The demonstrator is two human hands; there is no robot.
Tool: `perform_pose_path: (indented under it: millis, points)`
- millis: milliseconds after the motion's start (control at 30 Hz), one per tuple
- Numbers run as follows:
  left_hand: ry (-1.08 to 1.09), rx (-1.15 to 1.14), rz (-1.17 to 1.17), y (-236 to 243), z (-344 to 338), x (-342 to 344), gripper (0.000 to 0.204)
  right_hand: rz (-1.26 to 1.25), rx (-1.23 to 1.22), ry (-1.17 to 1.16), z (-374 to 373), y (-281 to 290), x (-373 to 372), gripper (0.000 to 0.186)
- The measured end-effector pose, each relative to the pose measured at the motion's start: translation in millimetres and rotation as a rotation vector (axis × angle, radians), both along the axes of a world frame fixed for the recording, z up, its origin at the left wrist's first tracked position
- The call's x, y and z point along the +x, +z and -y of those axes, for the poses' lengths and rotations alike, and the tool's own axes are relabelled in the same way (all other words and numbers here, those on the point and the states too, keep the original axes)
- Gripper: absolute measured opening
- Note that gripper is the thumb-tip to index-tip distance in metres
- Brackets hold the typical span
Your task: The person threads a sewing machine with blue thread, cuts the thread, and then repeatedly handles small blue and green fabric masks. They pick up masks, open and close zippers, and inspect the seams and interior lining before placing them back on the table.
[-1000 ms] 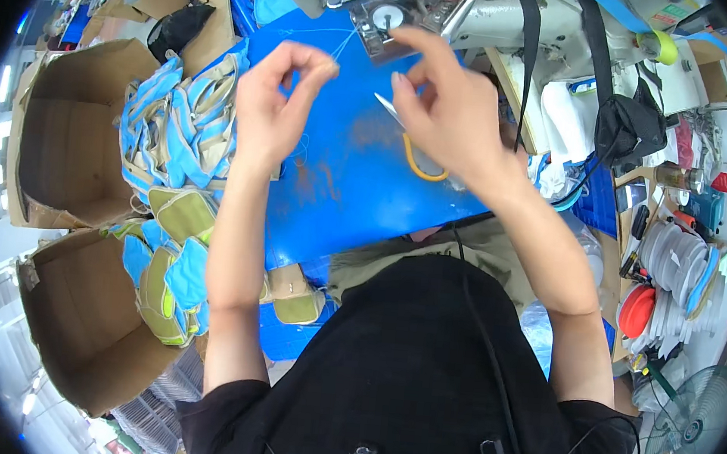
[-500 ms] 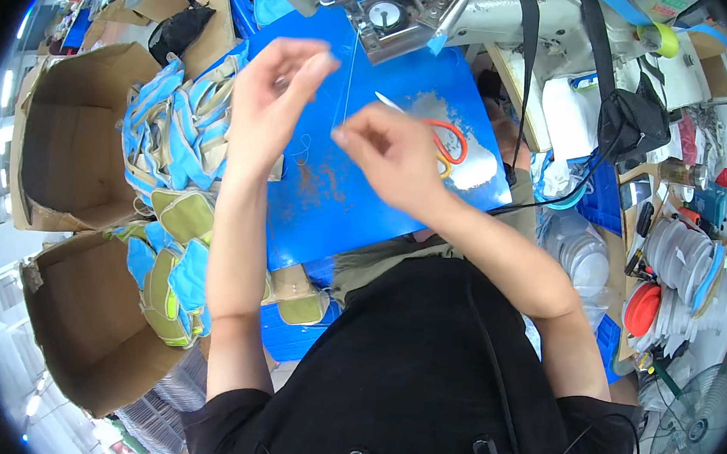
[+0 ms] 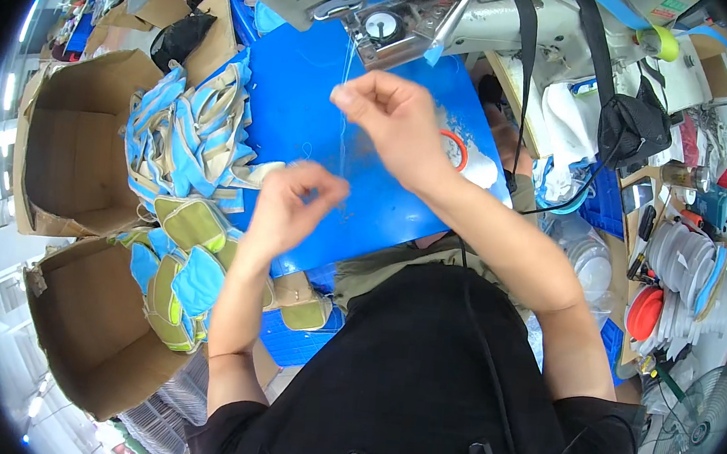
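Observation:
Pale sewing thread [image 3: 342,143] hangs from a sewing machine [image 3: 389,35] at the top and runs down over a blue work surface [image 3: 295,74]. My right hand [image 3: 394,126] is closed, thumb and fingers pinched at the thread just below the machine. Lower and to the left, my left hand [image 3: 296,208] is closed in a pinch near the thread's lower end; its fingertips are slightly blurred. Scissors with a red handle [image 3: 461,152] lie beside my right wrist, their blades hidden behind my hand.
Left of the surface is a heap of blue and beige straps [image 3: 190,134], with green and blue fabric pieces [image 3: 194,281] below. Two cardboard boxes [image 3: 67,158] stand further left. Stacked white discs [image 3: 680,263] and a fan [image 3: 696,433] are at the right. Black straps [image 3: 524,77] hang from the machine.
My left hand has come down and toward me, below the right one. My right hand has moved up slightly, nearer the machine. The thread now shows more clearly between them.

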State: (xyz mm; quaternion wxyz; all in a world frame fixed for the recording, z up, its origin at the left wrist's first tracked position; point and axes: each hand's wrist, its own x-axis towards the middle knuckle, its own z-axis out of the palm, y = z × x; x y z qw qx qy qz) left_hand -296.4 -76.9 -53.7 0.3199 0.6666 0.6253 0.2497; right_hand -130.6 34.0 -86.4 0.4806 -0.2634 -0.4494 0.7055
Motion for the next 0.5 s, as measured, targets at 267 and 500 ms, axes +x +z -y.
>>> perform_pose_path:
  millis: [267,500]
  points:
    - [0.181,0.050,0.667,19,-92,33,0.018,0.495,0.382,0.042,63,-26,34,0.007]
    - [0.132,0.203,0.319,-18,-30,10,0.003,0.466,0.096,0.162,7,-24,86,0.023]
